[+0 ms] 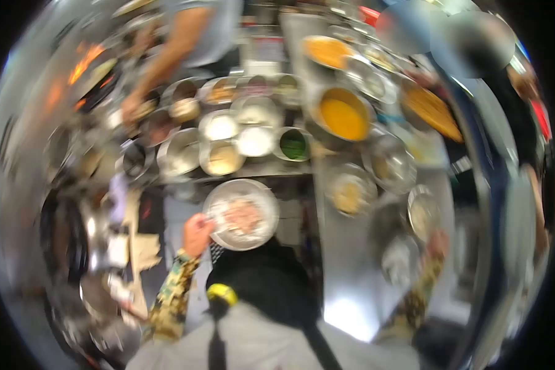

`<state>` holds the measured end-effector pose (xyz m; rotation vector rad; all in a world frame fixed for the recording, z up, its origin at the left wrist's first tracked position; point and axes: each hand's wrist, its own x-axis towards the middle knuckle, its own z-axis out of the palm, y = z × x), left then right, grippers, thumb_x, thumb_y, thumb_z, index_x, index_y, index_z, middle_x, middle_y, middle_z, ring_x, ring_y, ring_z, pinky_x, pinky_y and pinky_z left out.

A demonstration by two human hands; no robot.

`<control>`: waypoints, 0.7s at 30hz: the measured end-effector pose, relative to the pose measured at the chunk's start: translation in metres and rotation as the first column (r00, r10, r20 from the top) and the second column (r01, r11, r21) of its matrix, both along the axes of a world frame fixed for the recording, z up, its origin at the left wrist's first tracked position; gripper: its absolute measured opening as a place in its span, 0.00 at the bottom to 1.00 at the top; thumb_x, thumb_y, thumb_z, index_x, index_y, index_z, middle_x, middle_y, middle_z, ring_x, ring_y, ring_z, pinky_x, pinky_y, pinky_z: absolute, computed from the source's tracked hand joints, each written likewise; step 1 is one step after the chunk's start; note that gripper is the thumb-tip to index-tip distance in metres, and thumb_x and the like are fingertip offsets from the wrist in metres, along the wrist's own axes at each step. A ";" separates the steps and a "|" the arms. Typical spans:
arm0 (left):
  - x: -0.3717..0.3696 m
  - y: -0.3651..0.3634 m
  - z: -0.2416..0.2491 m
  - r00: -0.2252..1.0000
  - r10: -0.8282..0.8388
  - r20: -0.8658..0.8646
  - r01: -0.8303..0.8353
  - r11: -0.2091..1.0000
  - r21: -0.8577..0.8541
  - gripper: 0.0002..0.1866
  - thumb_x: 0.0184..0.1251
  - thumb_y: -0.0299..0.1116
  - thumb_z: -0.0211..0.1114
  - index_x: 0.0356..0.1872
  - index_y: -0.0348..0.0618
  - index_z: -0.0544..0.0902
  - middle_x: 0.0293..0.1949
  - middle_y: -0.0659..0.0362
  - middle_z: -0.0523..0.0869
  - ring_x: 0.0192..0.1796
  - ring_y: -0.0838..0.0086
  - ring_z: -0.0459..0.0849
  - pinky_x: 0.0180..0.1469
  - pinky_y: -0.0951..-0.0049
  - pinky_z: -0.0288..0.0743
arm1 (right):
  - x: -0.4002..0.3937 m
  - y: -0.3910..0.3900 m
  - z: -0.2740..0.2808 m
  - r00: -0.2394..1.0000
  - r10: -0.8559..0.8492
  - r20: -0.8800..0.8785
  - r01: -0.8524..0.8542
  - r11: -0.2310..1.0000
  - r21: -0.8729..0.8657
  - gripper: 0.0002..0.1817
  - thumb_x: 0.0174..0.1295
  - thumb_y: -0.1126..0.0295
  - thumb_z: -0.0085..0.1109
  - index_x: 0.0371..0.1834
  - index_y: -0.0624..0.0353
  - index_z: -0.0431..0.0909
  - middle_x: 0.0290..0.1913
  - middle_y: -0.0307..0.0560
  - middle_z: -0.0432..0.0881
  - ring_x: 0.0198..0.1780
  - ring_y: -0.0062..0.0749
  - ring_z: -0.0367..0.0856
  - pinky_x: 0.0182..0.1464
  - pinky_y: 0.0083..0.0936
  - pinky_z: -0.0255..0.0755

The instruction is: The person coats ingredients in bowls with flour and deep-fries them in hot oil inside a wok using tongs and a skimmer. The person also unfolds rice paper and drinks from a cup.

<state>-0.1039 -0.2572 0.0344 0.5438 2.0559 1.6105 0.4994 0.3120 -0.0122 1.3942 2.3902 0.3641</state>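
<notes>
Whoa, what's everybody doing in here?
Someone in camouflage sleeves is holding a round bowl with their left hand. Pinkish pieces and something white are in it. Their right hand is by a smaller bowl on the other side; it's too blurry to tell if it's gripping it. Another person's hand reaches among the pots, and orange flames show near that person.

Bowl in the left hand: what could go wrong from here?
The left hand grips the bowl at one side, so it could tip and spill the pinkish pieces. The right hand, close to a smaller bowl, might knock it. A co-worker's arm reaches in beside open containers; a bump could upset one.
</notes>
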 end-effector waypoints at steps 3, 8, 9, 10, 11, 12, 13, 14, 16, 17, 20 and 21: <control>0.001 -0.023 -0.011 0.989 0.146 -0.001 -0.146 0.989 0.032 0.07 0.63 0.29 0.63 0.28 0.39 0.77 0.24 0.65 0.79 0.26 0.85 0.74 0.27 0.78 0.69 | -0.041 0.010 0.029 0.991 0.012 -0.131 0.045 0.905 0.423 0.21 0.72 0.63 0.48 0.61 0.67 0.72 0.64 0.59 0.73 0.65 0.48 0.72 0.68 0.37 0.65; 0.006 -0.096 -0.006 0.855 0.423 0.300 -0.490 0.848 0.200 0.08 0.65 0.31 0.63 0.27 0.40 0.76 0.24 0.61 0.81 0.25 0.81 0.80 0.24 0.79 0.75 | -0.321 -0.090 0.054 0.082 -0.298 -0.951 -0.382 0.872 -0.306 0.07 0.69 0.70 0.55 0.42 0.62 0.78 0.35 0.45 0.79 0.35 0.29 0.78 0.39 0.26 0.74; 0.008 -0.117 -0.012 0.852 0.450 0.268 -0.507 0.836 0.210 0.09 0.65 0.32 0.63 0.28 0.39 0.77 0.23 0.63 0.81 0.24 0.82 0.79 0.25 0.78 0.76 | -0.391 -0.142 0.029 -0.044 -0.391 -0.919 -0.572 0.764 -0.298 0.05 0.68 0.71 0.54 0.34 0.58 0.77 0.29 0.39 0.74 0.29 0.22 0.71 0.33 0.20 0.68; 0.014 -0.132 0.001 0.818 0.506 0.273 -0.562 0.805 0.191 0.08 0.65 0.30 0.64 0.28 0.40 0.77 0.25 0.64 0.80 0.27 0.84 0.76 0.27 0.79 0.72 | -0.452 -0.258 0.119 0.348 -0.282 -0.894 -0.627 0.639 -0.446 0.06 0.67 0.71 0.54 0.34 0.57 0.78 0.27 0.38 0.75 0.30 0.20 0.73 0.33 0.17 0.67; 0.020 -0.150 0.014 0.780 0.559 0.282 -0.615 0.769 0.175 0.06 0.65 0.29 0.64 0.29 0.40 0.78 0.26 0.66 0.79 0.29 0.86 0.74 0.29 0.80 0.69 | -0.492 -0.319 0.120 0.389 -0.344 -0.855 -0.744 0.430 -0.512 0.07 0.68 0.70 0.54 0.32 0.58 0.78 0.26 0.37 0.76 0.27 0.21 0.74 0.32 0.18 0.69; 0.024 -0.173 0.016 0.759 0.619 0.201 -0.648 0.748 0.144 0.07 0.65 0.30 0.64 0.28 0.40 0.78 0.26 0.66 0.79 0.28 0.86 0.73 0.29 0.80 0.69 | -0.522 -0.377 0.127 0.491 -0.409 -0.769 -0.757 0.236 -0.609 0.09 0.69 0.68 0.54 0.32 0.60 0.78 0.27 0.39 0.79 0.25 0.21 0.75 0.30 0.20 0.70; 0.030 -0.196 0.017 0.731 0.672 0.121 -0.683 0.723 0.109 0.08 0.65 0.31 0.65 0.28 0.40 0.78 0.25 0.67 0.79 0.28 0.86 0.73 0.28 0.79 0.68 | -0.546 -0.419 0.110 0.552 -0.381 -0.742 -0.785 0.063 -0.617 0.12 0.70 0.64 0.55 0.33 0.61 0.79 0.28 0.41 0.81 0.24 0.21 0.75 0.28 0.21 0.71; 0.036 -0.218 0.018 0.700 0.713 0.043 -0.714 0.696 0.070 0.08 0.65 0.32 0.65 0.28 0.40 0.78 0.25 0.67 0.78 0.27 0.86 0.72 0.28 0.79 0.68 | -0.569 -0.456 0.095 0.600 -0.307 -0.739 -0.797 -0.147 -0.586 0.13 0.70 0.62 0.55 0.35 0.62 0.79 0.27 0.42 0.82 0.25 0.21 0.76 0.29 0.19 0.71; 0.043 -0.258 0.042 0.590 0.806 -0.041 -0.801 0.591 0.097 0.12 0.65 0.35 0.65 0.26 0.39 0.76 0.21 0.65 0.76 0.24 0.85 0.72 0.25 0.77 0.66 | -0.609 -0.538 0.129 0.699 -0.160 -0.697 -0.706 -0.305 -0.639 0.17 0.70 0.60 0.55 0.31 0.63 0.79 0.25 0.41 0.81 0.26 0.22 0.76 0.30 0.21 0.71; 0.048 -0.274 0.046 0.552 0.830 -0.081 -0.823 0.558 0.110 0.14 0.64 0.36 0.65 0.25 0.38 0.75 0.20 0.65 0.76 0.23 0.85 0.72 0.24 0.76 0.65 | -0.623 -0.566 0.134 0.709 -0.028 -0.705 -0.674 -0.320 -0.666 0.16 0.69 0.62 0.56 0.30 0.63 0.79 0.24 0.41 0.80 0.26 0.22 0.77 0.31 0.22 0.71; 0.060 -0.330 0.055 0.414 0.910 0.022 -0.908 0.411 0.086 0.11 0.66 0.32 0.65 0.27 0.37 0.76 0.20 0.66 0.76 0.24 0.85 0.73 0.25 0.79 0.68 | -0.657 -0.651 0.107 0.740 -0.014 -0.672 -0.623 -0.390 -0.678 0.11 0.64 0.68 0.57 0.35 0.66 0.82 0.25 0.41 0.82 0.27 0.21 0.78 0.32 0.22 0.72; 0.061 -0.351 0.034 0.390 0.919 0.054 -0.916 0.382 0.125 0.11 0.66 0.31 0.65 0.27 0.38 0.76 0.21 0.66 0.76 0.24 0.85 0.74 0.25 0.80 0.70 | -0.666 -0.672 0.106 0.744 0.036 -0.667 -0.591 -0.431 -0.682 0.11 0.64 0.68 0.58 0.34 0.66 0.82 0.26 0.41 0.82 0.27 0.21 0.78 0.32 0.21 0.72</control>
